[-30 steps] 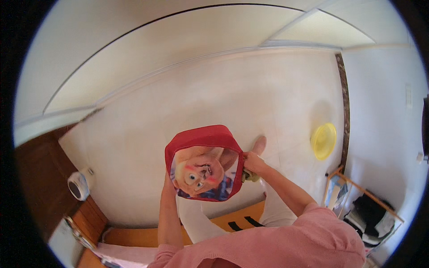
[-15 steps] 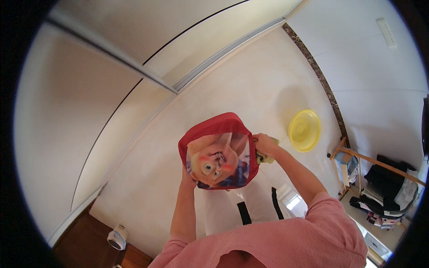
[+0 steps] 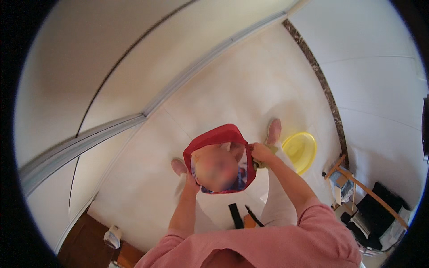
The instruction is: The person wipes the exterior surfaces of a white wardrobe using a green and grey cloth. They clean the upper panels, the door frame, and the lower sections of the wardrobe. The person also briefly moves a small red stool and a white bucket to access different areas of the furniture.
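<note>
I hold a red-framed hand mirror (image 3: 213, 135) in front of me over the floor, its glass showing a blurred reflection. My left hand (image 3: 192, 182) grips its lower left rim. On the right rim, my right hand (image 3: 260, 153) presses a small greenish cloth (image 3: 260, 165). Both pink sleeves come in from the lower edge. Below the mirror I see my white trousers and both feet (image 3: 273, 129) on the cream tiles.
A yellow plastic basin (image 3: 301, 151) lies on the floor just right of my right foot. A grey sliding-door track (image 3: 94, 137) crosses the left. A wooden rack (image 3: 353, 178) and dark items stand at the right; brown wooden furniture (image 3: 89, 243) at lower left.
The view has swung round, so the floor and door track have turned. The mirror stays in both hands, now lower in view, and the yellow basin sits closer to my right foot.
</note>
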`<state>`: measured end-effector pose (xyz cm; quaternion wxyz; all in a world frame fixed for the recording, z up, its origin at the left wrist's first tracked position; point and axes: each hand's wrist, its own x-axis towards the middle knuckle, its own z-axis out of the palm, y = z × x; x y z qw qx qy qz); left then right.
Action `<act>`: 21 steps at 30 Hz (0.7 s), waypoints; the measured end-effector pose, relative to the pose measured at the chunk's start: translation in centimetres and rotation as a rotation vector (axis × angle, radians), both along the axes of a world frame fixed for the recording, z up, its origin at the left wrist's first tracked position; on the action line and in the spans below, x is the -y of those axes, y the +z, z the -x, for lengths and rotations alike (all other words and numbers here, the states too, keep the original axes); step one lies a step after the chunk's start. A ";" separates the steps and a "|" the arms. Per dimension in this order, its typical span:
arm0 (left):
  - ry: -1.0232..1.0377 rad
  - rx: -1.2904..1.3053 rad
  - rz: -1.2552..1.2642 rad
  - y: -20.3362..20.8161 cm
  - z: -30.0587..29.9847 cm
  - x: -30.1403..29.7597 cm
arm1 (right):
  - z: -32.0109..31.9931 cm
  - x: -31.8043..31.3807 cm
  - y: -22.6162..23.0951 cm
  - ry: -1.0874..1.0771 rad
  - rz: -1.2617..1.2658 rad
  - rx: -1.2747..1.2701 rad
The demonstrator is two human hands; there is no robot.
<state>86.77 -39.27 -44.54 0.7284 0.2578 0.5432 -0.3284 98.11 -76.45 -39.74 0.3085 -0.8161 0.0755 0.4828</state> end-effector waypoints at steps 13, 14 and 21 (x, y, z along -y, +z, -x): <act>-0.224 -0.341 -0.206 0.2 4.4 1.6 | 1.2 -4.5 -5.9 0.440 0.191 -0.118; -0.250 -0.274 -0.318 1.1 3.6 2.2 | 0.2 -4.9 -4.3 0.440 0.155 -0.108; -1.688 0.705 -1.045 2.7 -6.6 4.5 | -2.8 -8.9 -1.2 0.539 0.121 0.215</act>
